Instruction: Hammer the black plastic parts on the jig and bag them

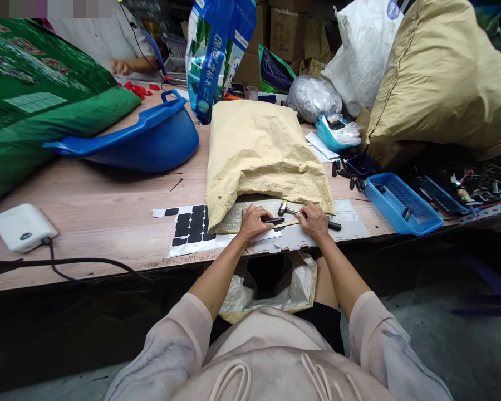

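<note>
My left hand (pixel 254 220) is closed on a thin black rod-like part (pixel 275 221) at the table's front edge. My right hand (pixel 314 220) is closed beside it, fingers pinched on the same part or on something small that I cannot make out. A small hammer (pixel 284 209) with a wooden handle lies just behind the hands. Both hands rest on a grey sheet (pixel 346 223) in front of a large tan paper sack (pixel 261 150). To the left lies a white sheet of black adhesive pads (pixel 190 227).
A blue basin (pixel 150 136) and a green sack (pixel 33 106) are at the left, a white box with a cable (pixel 23 227) at the front left. Blue trays (pixel 401 203) and a big tan bag (pixel 442 78) fill the right. Another person's hand (pixel 121 67) is at the far back.
</note>
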Demonstrator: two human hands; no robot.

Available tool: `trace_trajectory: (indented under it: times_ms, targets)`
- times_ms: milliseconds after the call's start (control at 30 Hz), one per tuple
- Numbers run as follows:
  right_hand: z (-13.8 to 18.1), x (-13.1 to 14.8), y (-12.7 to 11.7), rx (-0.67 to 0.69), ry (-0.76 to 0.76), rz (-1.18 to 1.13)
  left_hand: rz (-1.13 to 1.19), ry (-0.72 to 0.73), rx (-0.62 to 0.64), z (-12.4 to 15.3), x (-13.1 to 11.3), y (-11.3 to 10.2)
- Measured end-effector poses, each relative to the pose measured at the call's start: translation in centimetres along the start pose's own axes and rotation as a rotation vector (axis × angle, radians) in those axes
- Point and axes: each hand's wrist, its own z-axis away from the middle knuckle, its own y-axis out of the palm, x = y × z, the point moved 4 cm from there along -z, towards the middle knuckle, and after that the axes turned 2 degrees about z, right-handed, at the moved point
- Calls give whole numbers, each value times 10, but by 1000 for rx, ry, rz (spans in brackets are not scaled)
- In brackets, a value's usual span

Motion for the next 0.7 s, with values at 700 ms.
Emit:
trace_trajectory:
  times_ms: [700]
  targets:
    - [-2, 1, 2, 41, 28, 37, 14, -66, 526, 145, 14, 125]
